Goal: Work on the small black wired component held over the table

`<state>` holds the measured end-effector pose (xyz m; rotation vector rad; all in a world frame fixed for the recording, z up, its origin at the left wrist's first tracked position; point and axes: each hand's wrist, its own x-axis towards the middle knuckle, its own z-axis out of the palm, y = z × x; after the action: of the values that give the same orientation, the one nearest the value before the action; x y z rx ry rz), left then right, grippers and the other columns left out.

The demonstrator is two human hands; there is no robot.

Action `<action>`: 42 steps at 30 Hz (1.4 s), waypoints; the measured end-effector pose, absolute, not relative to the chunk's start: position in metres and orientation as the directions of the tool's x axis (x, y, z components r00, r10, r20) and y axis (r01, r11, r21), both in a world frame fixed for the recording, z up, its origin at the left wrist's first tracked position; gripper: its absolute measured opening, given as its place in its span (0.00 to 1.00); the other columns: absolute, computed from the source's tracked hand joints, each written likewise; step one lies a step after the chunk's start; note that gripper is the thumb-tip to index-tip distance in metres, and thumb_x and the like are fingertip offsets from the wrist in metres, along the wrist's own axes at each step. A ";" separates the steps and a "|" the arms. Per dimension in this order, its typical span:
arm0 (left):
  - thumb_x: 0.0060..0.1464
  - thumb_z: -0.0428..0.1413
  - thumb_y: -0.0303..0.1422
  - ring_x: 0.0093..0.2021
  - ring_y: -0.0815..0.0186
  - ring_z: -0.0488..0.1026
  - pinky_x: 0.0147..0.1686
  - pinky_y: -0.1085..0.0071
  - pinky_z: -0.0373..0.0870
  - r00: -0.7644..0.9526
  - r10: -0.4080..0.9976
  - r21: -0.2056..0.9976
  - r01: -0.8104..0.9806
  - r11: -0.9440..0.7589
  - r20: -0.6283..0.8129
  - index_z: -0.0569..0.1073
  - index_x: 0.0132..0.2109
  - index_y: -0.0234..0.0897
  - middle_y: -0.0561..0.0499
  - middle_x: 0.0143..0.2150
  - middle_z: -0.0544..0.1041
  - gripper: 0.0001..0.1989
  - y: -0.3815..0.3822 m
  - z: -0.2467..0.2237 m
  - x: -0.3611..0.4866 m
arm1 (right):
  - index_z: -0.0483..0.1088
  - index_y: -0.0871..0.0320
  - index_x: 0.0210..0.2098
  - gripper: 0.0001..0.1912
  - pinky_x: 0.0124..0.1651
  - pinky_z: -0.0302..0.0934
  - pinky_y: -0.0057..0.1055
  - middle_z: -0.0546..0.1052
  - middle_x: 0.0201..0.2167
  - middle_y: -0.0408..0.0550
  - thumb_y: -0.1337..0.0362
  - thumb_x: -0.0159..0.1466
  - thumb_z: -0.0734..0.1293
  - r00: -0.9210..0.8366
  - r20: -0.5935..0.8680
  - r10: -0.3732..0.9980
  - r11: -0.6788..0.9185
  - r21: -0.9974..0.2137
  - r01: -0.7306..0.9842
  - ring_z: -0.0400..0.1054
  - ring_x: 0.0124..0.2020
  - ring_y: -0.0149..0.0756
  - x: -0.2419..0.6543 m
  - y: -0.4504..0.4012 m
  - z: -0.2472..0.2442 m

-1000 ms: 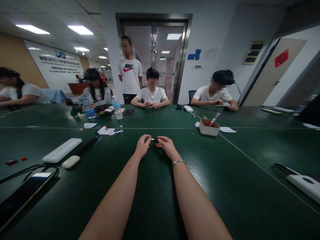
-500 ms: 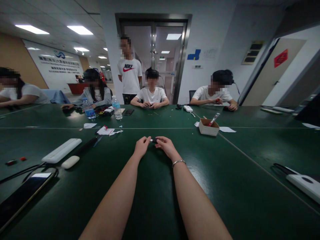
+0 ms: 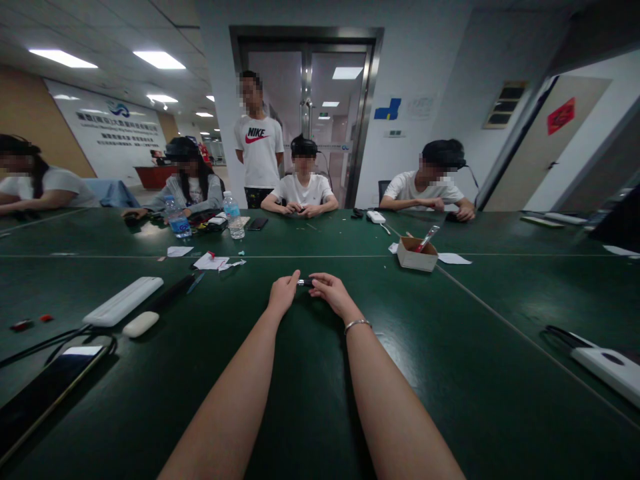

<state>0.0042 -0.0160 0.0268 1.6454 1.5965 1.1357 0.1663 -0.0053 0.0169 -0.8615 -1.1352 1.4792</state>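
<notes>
Black-silver piece [image 3: 305, 283], both hands' fingers [image 3: 320, 277] clamped on it; bare tabletop [image 3: 320, 373] nearer.

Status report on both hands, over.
Left hand and right hand at opposite ends of small black-and-silver object. Open box beyond, off to the right.

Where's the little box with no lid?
In the head view, the open box sits right of centre on the green table, beyond the right hand, beside white paper.
</notes>
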 end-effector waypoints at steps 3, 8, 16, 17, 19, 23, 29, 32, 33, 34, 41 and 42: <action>0.55 0.42 0.55 0.21 0.67 0.63 0.25 0.71 0.58 -0.082 0.984 0.869 0.486 -0.097 0.155 0.67 0.21 0.38 0.52 0.19 0.68 0.28 -0.015 0.027 0.005 | 0.74 0.62 0.38 0.10 0.30 0.69 0.24 0.78 0.29 0.47 0.72 0.56 0.70 -0.209 0.045 0.977 -0.019 -0.955 -0.296 0.73 0.25 0.28 0.166 -0.006 0.017; 0.58 0.37 0.54 0.22 0.65 0.67 0.29 0.69 0.61 -0.083 0.979 0.833 0.541 -0.113 0.187 0.66 0.17 0.38 0.50 0.18 0.69 0.32 -0.011 0.023 0.006 | 0.74 0.62 0.37 0.09 0.29 0.69 0.24 0.77 0.27 0.47 0.71 0.55 0.71 -0.190 0.054 0.980 -0.008 -0.950 -0.311 0.73 0.24 0.29 0.166 -0.005 0.016; 0.59 0.40 0.50 0.29 0.66 0.71 0.26 0.72 0.65 -0.084 0.978 0.939 0.307 -0.156 0.189 0.75 0.39 0.37 0.46 0.35 0.76 0.26 -0.004 0.013 0.003 | 0.72 0.63 0.36 0.08 0.28 0.69 0.25 0.76 0.24 0.47 0.70 0.56 0.70 -0.107 0.020 0.994 -0.017 -0.941 -0.339 0.73 0.23 0.30 0.165 -0.004 0.016; 0.58 0.44 0.48 0.31 0.66 0.72 0.25 0.73 0.66 -0.061 0.976 0.947 0.261 -0.188 0.210 0.75 0.43 0.38 0.46 0.39 0.76 0.22 -0.004 0.013 0.003 | 0.72 0.63 0.36 0.07 0.28 0.69 0.25 0.76 0.24 0.47 0.70 0.56 0.70 -0.091 0.013 0.996 -0.020 -0.936 -0.350 0.73 0.23 0.29 0.165 -0.003 0.016; 0.54 0.51 0.44 0.36 0.66 0.72 0.26 0.75 0.68 0.003 0.964 0.946 0.192 -0.262 0.267 0.74 0.46 0.40 0.46 0.45 0.75 0.17 -0.006 0.014 0.002 | 0.72 0.63 0.35 0.07 0.28 0.69 0.24 0.77 0.25 0.47 0.70 0.56 0.70 -0.069 0.002 0.998 -0.024 -0.927 -0.374 0.72 0.23 0.29 0.165 -0.003 0.017; 0.51 0.55 0.39 0.39 0.64 0.72 0.30 0.73 0.70 0.075 0.943 0.927 0.175 -0.333 0.325 0.74 0.45 0.39 0.45 0.45 0.75 0.15 -0.009 0.017 0.002 | 0.72 0.62 0.34 0.07 0.28 0.69 0.25 0.77 0.27 0.48 0.69 0.56 0.71 -0.075 -0.004 0.997 -0.033 -0.924 -0.382 0.72 0.23 0.29 0.166 -0.004 0.017; 0.51 0.54 0.47 0.33 0.65 0.71 0.30 0.72 0.69 0.017 0.962 0.929 0.258 -0.267 0.272 0.75 0.38 0.35 0.47 0.34 0.76 0.19 -0.011 0.019 0.001 | 0.73 0.62 0.36 0.09 0.29 0.69 0.25 0.77 0.27 0.48 0.68 0.55 0.72 -0.111 0.027 0.993 -0.013 -0.939 -0.344 0.72 0.24 0.29 0.166 -0.004 0.016; 0.51 0.52 0.51 0.28 0.68 0.69 0.28 0.72 0.66 -0.015 0.972 0.922 0.321 -0.219 0.236 0.73 0.31 0.34 0.50 0.28 0.74 0.22 -0.011 0.019 0.001 | 0.74 0.62 0.37 0.10 0.29 0.68 0.25 0.77 0.27 0.47 0.68 0.55 0.72 -0.121 0.046 0.992 0.003 -0.941 -0.337 0.72 0.25 0.28 0.167 -0.004 0.015; 0.51 0.51 0.52 0.27 0.68 0.69 0.27 0.72 0.66 -0.023 0.974 0.917 0.343 -0.204 0.225 0.73 0.30 0.34 0.50 0.27 0.73 0.23 -0.011 0.019 0.001 | 0.74 0.62 0.37 0.10 0.29 0.68 0.24 0.77 0.27 0.47 0.68 0.54 0.72 -0.126 0.049 0.991 0.004 -0.942 -0.334 0.72 0.25 0.28 0.167 -0.004 0.015; 0.51 0.50 0.53 0.25 0.69 0.68 0.27 0.72 0.65 -0.032 0.976 0.912 0.365 -0.188 0.214 0.72 0.29 0.34 0.51 0.26 0.73 0.24 -0.010 0.018 0.001 | 0.74 0.62 0.37 0.10 0.29 0.68 0.24 0.77 0.27 0.47 0.68 0.54 0.72 -0.132 0.049 0.990 0.002 -0.943 -0.331 0.72 0.25 0.28 0.167 -0.004 0.015; 0.54 0.45 0.54 0.23 0.68 0.66 0.25 0.72 0.60 -0.042 0.979 0.882 0.443 -0.160 0.199 0.71 0.26 0.35 0.52 0.22 0.72 0.26 -0.011 0.019 0.002 | 0.74 0.62 0.37 0.11 0.29 0.67 0.22 0.77 0.26 0.46 0.69 0.53 0.72 -0.185 0.043 0.982 -0.019 -0.946 -0.322 0.71 0.24 0.26 0.167 -0.004 0.016; 0.54 0.45 0.53 0.22 0.68 0.66 0.25 0.72 0.59 -0.042 0.979 0.876 0.457 -0.157 0.198 0.71 0.25 0.36 0.52 0.21 0.71 0.27 -0.011 0.019 0.002 | 0.74 0.62 0.37 0.11 0.29 0.67 0.22 0.77 0.27 0.46 0.69 0.53 0.72 -0.191 0.044 0.981 -0.020 -0.946 -0.323 0.71 0.24 0.26 0.167 -0.005 0.016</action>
<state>0.0017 -0.0115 0.0194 1.6555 1.5282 1.1556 0.1669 -0.0046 0.0161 -0.8524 -1.1015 1.4795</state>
